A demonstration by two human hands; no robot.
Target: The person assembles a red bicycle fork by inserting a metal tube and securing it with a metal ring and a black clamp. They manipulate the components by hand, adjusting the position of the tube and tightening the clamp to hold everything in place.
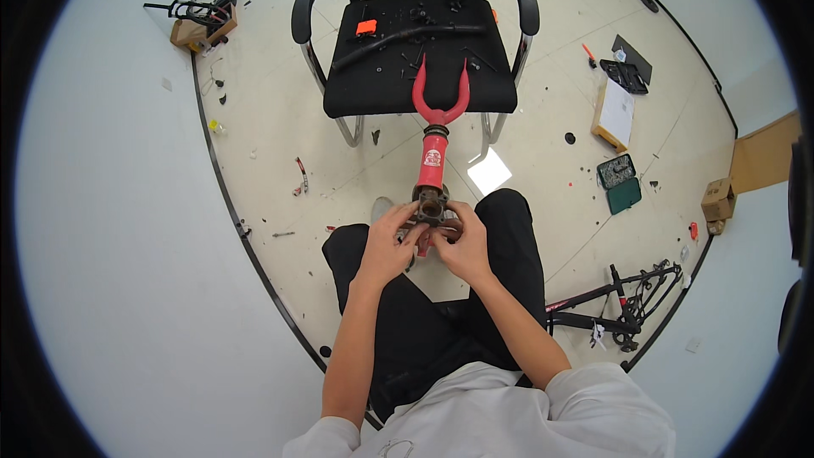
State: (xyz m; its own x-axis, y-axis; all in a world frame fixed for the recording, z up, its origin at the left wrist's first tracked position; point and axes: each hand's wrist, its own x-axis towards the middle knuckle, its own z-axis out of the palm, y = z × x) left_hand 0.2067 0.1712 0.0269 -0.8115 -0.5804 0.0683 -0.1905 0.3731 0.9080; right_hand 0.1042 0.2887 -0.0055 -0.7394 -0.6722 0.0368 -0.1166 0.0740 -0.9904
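Black padding covered the chair [360, 98] seat, mesh up the back. Red bike fork [437, 115] next: two smooth, tapering prongs poked over the seat's front edge, couldn't tell if they touched. Looked like stiff painted metal, so I'd have guessed kinda heavy, hard to break, maybe slippery on the glossy bits. Best place to grab was probably the fat round red tube [432, 171] just below, clear of those pointy tips. Both hands were half curled between the knees [511, 214], left hand [392, 242] and right hand [465, 248] apparently pinching opposite sides of a dull, squarish dark clamp [432, 206] with a round hole and knobbly corners. Smallest stuff: an orange block [366, 27], then little dark bits [419, 14] scattered over the fabric.
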